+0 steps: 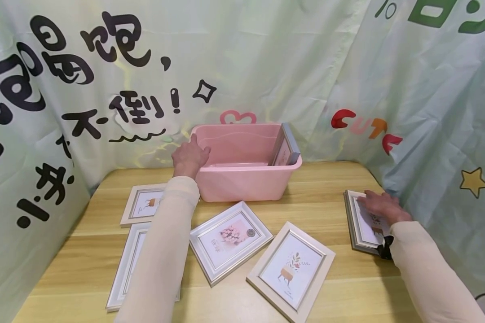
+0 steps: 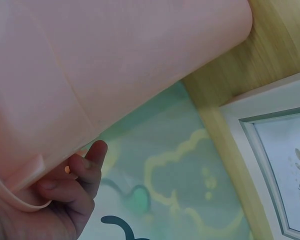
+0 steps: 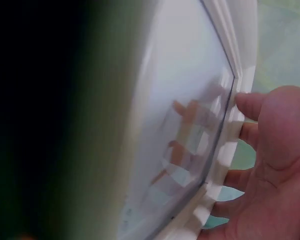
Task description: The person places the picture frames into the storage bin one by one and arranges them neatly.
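Observation:
My left hand (image 1: 191,158) grips the left end of the pink plastic bin (image 1: 242,184) at its rim. In the left wrist view, curled fingers show beside the bin's pale wall (image 2: 115,55). At the table's right side my right hand (image 1: 381,206) rests on a stack of picture frames (image 1: 349,220). In the right wrist view, the fingertips (image 3: 249,105) touch the light border of the top frame (image 3: 182,125), and the fingers look fairly straight. A grey-edged frame (image 1: 291,143) stands on edge inside the bin's right end.
On the wooden table (image 1: 307,197) lie a silver-white frame with pink flowers (image 1: 231,240) and a beige frame with a potted plant (image 1: 293,271). Two more frames, the small one (image 1: 139,206) and the white one (image 1: 125,269), lie partly under the left sleeve. A printed curtain (image 1: 266,67) hangs behind.

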`<action>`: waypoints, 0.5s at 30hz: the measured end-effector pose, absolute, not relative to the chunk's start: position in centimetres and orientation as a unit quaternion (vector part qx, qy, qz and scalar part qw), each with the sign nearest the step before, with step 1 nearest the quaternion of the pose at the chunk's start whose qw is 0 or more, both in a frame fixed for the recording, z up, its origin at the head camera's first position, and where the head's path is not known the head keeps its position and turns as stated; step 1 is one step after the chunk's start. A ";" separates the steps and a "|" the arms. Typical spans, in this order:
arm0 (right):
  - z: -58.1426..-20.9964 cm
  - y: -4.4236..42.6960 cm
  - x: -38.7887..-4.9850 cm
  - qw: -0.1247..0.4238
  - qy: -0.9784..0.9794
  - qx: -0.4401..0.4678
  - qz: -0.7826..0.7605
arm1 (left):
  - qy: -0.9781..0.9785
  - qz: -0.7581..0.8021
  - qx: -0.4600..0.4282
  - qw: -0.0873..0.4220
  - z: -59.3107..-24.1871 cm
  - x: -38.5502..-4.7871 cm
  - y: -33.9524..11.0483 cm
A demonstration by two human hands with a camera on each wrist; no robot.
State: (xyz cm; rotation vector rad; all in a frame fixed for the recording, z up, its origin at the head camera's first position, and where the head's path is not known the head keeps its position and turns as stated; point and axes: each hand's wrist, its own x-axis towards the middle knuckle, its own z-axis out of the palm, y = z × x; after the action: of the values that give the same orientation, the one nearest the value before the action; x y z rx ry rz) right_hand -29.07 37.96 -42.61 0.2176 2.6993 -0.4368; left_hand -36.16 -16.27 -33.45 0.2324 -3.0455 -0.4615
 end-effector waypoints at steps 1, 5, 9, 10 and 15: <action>-42.7 38.1 -29.1 0.195 0.966 0.077 -0.151 | -0.986 -0.148 0.074 0.026 -33.4 -36.2 -16.3; -43.1 38.6 -29.3 0.167 0.975 0.059 -0.135 | -0.986 -0.145 0.074 0.029 -33.2 -36.3 -16.2; -43.5 38.9 -29.5 0.133 0.984 0.029 -0.114 | -0.986 -0.145 0.076 0.028 -33.1 -36.3 -16.1; -43.6 38.9 -29.5 0.122 0.986 0.018 -0.108 | -0.986 -0.144 0.076 0.028 -33.1 -36.3 -16.1; -44.1 39.0 -29.5 0.100 0.989 0.009 -0.108 | -0.987 -0.141 0.075 0.024 -33.2 -36.1 -16.1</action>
State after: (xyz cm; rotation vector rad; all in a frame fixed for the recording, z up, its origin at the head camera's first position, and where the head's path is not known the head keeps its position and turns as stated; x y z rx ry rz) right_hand -29.46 38.98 -44.08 0.0254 2.9248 -0.3186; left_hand -36.11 -16.09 -33.22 0.2332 -3.0536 -0.4359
